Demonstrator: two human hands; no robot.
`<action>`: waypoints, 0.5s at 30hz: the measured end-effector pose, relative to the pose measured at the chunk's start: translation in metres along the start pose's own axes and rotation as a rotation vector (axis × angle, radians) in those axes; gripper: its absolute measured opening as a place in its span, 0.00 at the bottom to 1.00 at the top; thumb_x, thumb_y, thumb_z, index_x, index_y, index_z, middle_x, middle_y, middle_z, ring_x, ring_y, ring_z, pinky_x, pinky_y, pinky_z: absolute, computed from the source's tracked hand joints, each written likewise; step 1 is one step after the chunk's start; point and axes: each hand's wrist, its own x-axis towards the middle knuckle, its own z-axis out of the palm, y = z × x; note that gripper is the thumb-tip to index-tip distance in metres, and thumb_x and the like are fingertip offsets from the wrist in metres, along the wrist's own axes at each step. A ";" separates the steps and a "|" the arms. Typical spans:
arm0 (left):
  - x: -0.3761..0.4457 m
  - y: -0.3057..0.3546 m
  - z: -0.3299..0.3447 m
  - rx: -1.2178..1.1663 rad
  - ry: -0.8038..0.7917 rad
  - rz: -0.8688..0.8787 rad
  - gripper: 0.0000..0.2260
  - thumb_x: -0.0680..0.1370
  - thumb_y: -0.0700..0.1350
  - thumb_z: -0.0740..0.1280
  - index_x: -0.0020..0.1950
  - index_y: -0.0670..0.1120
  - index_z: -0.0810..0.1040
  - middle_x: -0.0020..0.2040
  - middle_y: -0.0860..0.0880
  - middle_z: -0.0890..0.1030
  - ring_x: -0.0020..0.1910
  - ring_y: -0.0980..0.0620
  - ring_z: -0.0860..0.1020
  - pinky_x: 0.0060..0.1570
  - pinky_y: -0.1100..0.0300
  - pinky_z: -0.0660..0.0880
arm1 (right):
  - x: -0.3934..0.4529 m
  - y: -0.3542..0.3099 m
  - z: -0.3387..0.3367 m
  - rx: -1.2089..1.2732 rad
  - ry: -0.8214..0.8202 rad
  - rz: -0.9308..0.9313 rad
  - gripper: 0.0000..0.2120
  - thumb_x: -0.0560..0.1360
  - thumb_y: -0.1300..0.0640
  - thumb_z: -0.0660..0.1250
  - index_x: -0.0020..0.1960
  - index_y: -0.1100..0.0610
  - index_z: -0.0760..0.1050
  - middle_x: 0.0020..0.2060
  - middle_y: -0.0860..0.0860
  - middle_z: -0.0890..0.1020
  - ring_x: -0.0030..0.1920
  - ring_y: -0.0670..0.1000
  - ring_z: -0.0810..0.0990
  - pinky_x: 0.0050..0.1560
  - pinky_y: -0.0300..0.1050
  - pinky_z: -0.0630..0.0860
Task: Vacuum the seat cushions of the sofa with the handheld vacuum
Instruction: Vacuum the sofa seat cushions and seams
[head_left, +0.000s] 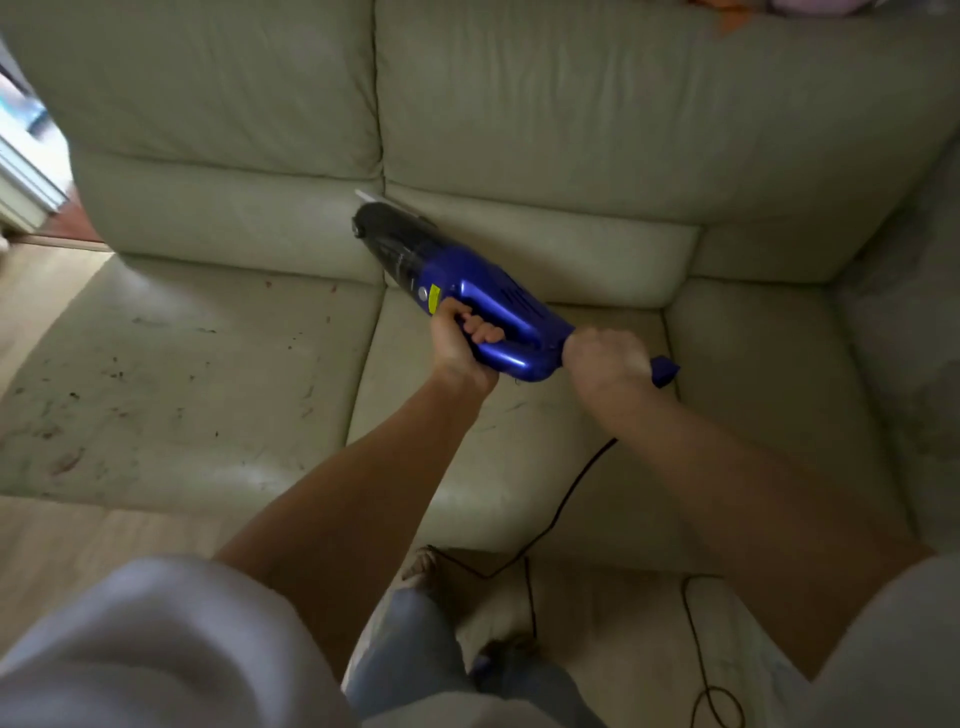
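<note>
Vacuum (467, 296) nozzle at sofa (519, 130) crease, left hand (460, 343) fingers gripping handle; right hand (605, 358) clutching its rear end

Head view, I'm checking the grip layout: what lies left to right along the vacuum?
Nozzle → dust cup → left hand → right hand → rear end.

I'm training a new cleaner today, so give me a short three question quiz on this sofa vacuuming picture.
1. True or false: both hands hold the blue handheld vacuum.
2. Where does its nozzle point: A the floor, B the crease below the backrests, C the armrest?
3. Which pale leather seat cushion shows more dark debris?

Key: 1 true, left hand on the handle, right hand at the rear. 2 B. 3 The left seat cushion.
</note>
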 end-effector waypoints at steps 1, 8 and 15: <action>0.001 -0.001 0.000 -0.010 0.003 0.000 0.16 0.77 0.38 0.53 0.29 0.47 0.59 0.18 0.53 0.59 0.14 0.57 0.58 0.15 0.69 0.59 | 0.001 0.001 0.000 -0.001 0.003 -0.006 0.14 0.78 0.68 0.58 0.61 0.60 0.73 0.57 0.55 0.79 0.57 0.56 0.80 0.53 0.48 0.77; 0.028 0.004 0.015 0.026 0.013 -0.009 0.16 0.77 0.38 0.53 0.29 0.47 0.58 0.18 0.53 0.59 0.14 0.56 0.58 0.16 0.69 0.59 | 0.032 0.009 0.000 0.047 -0.032 -0.019 0.14 0.77 0.68 0.59 0.60 0.60 0.74 0.56 0.55 0.79 0.56 0.56 0.80 0.51 0.48 0.77; 0.059 0.011 0.024 0.037 0.031 -0.058 0.16 0.76 0.38 0.54 0.29 0.47 0.59 0.18 0.53 0.60 0.15 0.57 0.59 0.16 0.69 0.61 | 0.066 0.011 -0.001 0.058 -0.048 -0.014 0.12 0.77 0.67 0.59 0.57 0.58 0.76 0.53 0.54 0.80 0.53 0.55 0.81 0.46 0.46 0.75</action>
